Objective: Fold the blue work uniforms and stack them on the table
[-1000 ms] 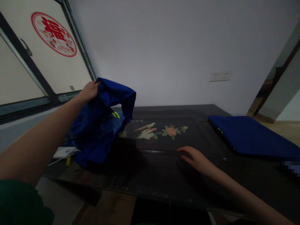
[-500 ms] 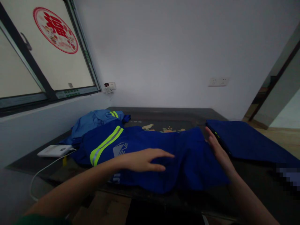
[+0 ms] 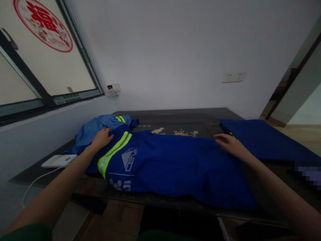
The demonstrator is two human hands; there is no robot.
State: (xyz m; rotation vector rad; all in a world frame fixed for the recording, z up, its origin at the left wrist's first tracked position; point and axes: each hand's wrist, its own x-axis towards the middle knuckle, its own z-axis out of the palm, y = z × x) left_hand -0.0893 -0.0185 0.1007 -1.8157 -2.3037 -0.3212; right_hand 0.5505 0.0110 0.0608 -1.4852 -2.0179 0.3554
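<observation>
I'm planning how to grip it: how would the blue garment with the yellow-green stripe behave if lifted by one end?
The blue garment would probably hang limp, since soft creases and uneven edges show thin cloth. It seems likely to be light for its spread, as it lies fairly flat. The striped band may bend a little more stiffly.

Blue garment (image 3: 180, 164), one, spread on dark counter (image 3: 165, 113), 6 o'clock; yellow-and-silver band and white print toward 8.
Left hand (image 3: 101, 139), on its upper corner, 9 o'clock.
Right hand (image 3: 230, 145), fingers extended at its far edge, 3 to 4.
Light-blue garment (image 3: 90, 129), bunched, 9.
White device (image 3: 56, 161), corded, 8 to 9.
Dark-blue cloth (image 3: 265, 140), flat, 3.
Wall socket (image 3: 233, 77), 2.
Red-and-white window sticker (image 3: 45, 25), 10.
</observation>
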